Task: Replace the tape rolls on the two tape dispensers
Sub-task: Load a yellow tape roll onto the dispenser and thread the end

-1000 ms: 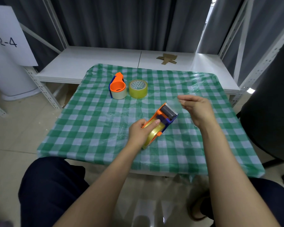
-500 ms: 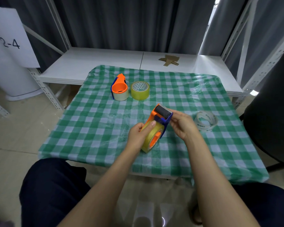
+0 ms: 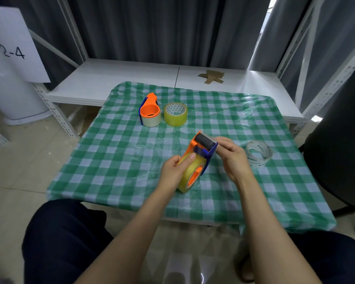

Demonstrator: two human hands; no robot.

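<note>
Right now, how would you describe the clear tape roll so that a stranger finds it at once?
Start at the green checked tablecloth and go to its right side, just beyond the right hand. The clear tape roll lies there alone. Unlike the yellow roll at the back, it is thin, see-through and printed with letters.

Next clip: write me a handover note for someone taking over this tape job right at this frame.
Left hand grips the near dispenser around its yellow roll. Right hand pinches that dispenser's roller end; whether tape is between the fingers is unclear.
Far dispenser stands on the cloth carrying a whitish roll, with a spare yellow roll beside it. A clear roll lies right of the hands.
Done: near dispenser loaded. Left: probably thread its tape, then swap the far dispenser's roll for the spare.
</note>
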